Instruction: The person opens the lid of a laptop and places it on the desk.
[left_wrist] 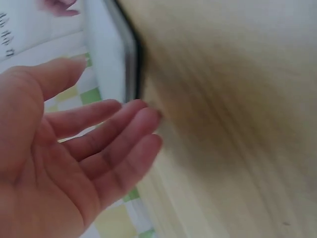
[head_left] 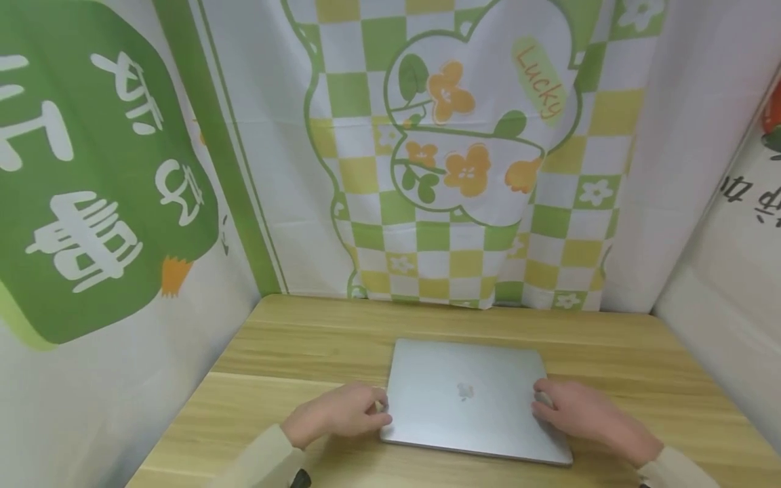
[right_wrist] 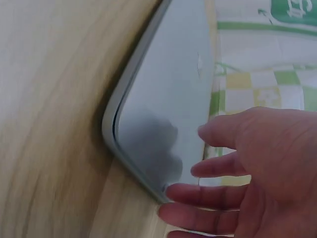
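Note:
A closed silver laptop [head_left: 464,407] lies flat on the wooden table, its lid logo facing up. My left hand [head_left: 350,410] is at the laptop's left edge. In the left wrist view its fingers [left_wrist: 131,158] are slightly bent, their tips right by the laptop's side [left_wrist: 130,64], and the thumb stands apart from them. On the other side, my right hand [head_left: 579,410] reaches to the right edge, thumb tip over the lid. The right wrist view shows loosely spread fingers [right_wrist: 213,218] near a rounded corner of the laptop [right_wrist: 116,129], with a shadow on the lid.
The wooden table [head_left: 293,346] extends around the laptop. A cloth with green and yellow checks [head_left: 403,237] hangs behind it. Printed cloth walls stand at the left [head_left: 201,298] and right [head_left: 726,271] sides, close to the table's edges.

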A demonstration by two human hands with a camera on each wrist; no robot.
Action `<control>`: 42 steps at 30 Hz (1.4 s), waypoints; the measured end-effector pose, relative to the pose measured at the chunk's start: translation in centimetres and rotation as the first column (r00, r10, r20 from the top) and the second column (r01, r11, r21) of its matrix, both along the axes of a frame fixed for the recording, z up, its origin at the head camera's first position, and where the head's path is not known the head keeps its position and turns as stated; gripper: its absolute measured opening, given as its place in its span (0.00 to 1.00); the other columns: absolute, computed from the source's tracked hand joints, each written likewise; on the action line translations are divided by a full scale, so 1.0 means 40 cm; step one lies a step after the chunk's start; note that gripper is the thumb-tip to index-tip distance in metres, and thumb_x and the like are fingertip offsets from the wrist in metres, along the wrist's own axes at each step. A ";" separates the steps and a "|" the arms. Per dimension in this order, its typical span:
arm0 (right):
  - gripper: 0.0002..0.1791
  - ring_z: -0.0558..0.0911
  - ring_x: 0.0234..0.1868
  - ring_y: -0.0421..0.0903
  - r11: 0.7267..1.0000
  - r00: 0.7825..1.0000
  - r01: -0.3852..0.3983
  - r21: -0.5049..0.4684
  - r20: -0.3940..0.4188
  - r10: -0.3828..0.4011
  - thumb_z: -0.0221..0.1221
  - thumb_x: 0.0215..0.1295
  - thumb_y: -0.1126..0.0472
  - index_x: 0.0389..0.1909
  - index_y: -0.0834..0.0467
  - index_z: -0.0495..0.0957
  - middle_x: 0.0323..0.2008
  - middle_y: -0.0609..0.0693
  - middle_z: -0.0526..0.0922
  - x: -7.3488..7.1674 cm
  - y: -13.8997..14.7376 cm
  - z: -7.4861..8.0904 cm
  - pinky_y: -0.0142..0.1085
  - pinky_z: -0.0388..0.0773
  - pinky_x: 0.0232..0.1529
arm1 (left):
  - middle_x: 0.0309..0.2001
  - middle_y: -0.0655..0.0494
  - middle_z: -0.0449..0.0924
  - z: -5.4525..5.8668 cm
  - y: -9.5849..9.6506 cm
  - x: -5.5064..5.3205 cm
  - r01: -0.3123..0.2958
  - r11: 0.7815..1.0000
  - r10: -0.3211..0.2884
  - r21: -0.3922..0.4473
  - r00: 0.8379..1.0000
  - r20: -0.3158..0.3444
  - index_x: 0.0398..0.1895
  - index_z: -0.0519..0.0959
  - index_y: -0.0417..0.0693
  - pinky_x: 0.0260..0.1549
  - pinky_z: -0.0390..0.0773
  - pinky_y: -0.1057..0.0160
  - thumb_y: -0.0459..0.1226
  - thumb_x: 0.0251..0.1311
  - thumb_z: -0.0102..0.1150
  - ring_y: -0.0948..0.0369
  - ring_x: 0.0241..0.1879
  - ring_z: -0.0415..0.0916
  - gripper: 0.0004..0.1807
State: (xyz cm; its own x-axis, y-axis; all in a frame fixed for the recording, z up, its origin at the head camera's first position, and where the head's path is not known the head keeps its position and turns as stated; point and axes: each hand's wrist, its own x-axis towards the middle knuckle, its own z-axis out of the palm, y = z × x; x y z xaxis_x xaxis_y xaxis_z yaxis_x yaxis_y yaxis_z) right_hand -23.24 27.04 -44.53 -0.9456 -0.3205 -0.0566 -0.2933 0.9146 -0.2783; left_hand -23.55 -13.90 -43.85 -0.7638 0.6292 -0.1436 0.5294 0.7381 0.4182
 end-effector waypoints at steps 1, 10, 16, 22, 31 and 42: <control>0.17 0.76 0.29 0.37 1.000 1.000 -0.012 0.008 -0.011 0.013 0.61 0.65 0.52 0.49 0.57 0.80 0.33 0.43 0.84 0.003 -0.008 0.003 0.36 0.78 0.30 | 0.22 0.68 0.73 -0.004 0.000 -0.001 0.002 1.000 -0.002 0.001 1.000 -0.016 0.51 0.80 0.44 0.27 0.73 0.71 0.49 0.66 0.57 0.72 0.21 0.65 0.20; 0.07 0.66 0.22 0.30 0.982 0.968 -0.181 -0.053 -0.188 0.168 0.61 0.65 0.56 0.39 0.54 0.82 0.22 0.35 0.72 0.020 -0.073 -0.003 0.27 0.66 0.22 | 0.51 0.51 0.79 -0.034 0.004 -0.003 -0.008 0.999 0.014 0.038 0.987 -0.162 0.58 0.76 0.43 0.54 0.80 0.56 0.50 0.69 0.53 0.56 0.52 0.78 0.24; 0.07 0.72 0.31 0.28 0.944 0.902 -0.329 0.007 -0.294 0.317 0.59 0.68 0.53 0.40 0.51 0.82 0.32 0.37 0.78 0.048 -0.108 -0.024 0.28 0.76 0.29 | 0.61 0.42 0.73 -0.047 0.006 -0.008 -0.001 0.999 0.007 0.032 0.979 -0.204 0.63 0.71 0.40 0.60 0.76 0.49 0.54 0.68 0.53 0.49 0.60 0.74 0.31; 0.16 0.78 0.45 0.39 0.866 0.800 -0.477 0.152 -0.334 0.499 0.55 0.72 0.48 0.51 0.52 0.79 0.44 0.43 0.79 0.065 -0.136 -0.034 0.36 0.82 0.43 | 0.65 0.40 0.69 -0.053 -0.003 -0.013 0.021 0.999 -0.028 -0.032 0.970 -0.243 0.68 0.66 0.38 0.64 0.73 0.49 0.57 0.67 0.51 0.48 0.64 0.70 0.37; 0.27 0.76 0.61 0.49 0.733 0.647 -0.567 0.377 -0.346 0.679 0.50 0.73 0.42 0.63 0.55 0.70 0.60 0.53 0.76 0.053 -0.155 -0.059 0.45 0.79 0.58 | 0.71 0.35 0.60 -0.056 -0.016 -0.016 0.084 0.992 -0.103 -0.089 0.967 -0.235 0.73 0.59 0.36 0.70 0.64 0.45 0.64 0.56 0.60 0.43 0.71 0.60 0.53; 0.33 0.73 0.67 0.53 0.659 0.583 -0.573 0.488 -0.322 0.746 0.42 0.75 0.37 0.69 0.56 0.65 0.68 0.58 0.71 0.018 -0.172 -0.081 0.46 0.78 0.59 | 0.76 0.31 0.46 -0.062 -0.023 -0.030 0.114 0.959 -0.165 -0.261 0.969 -0.183 0.75 0.50 0.31 0.74 0.54 0.47 0.70 0.54 0.55 0.40 0.76 0.46 0.62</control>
State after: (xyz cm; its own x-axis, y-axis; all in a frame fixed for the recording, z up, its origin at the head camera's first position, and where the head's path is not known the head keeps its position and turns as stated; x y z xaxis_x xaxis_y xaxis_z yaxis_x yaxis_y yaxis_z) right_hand -22.51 20.17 -47.75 -0.4005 -0.9106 0.1021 -0.8552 0.4115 0.3152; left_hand -24.76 -14.82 -46.31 -0.7001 0.6958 -0.1601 0.6885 0.7173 0.1070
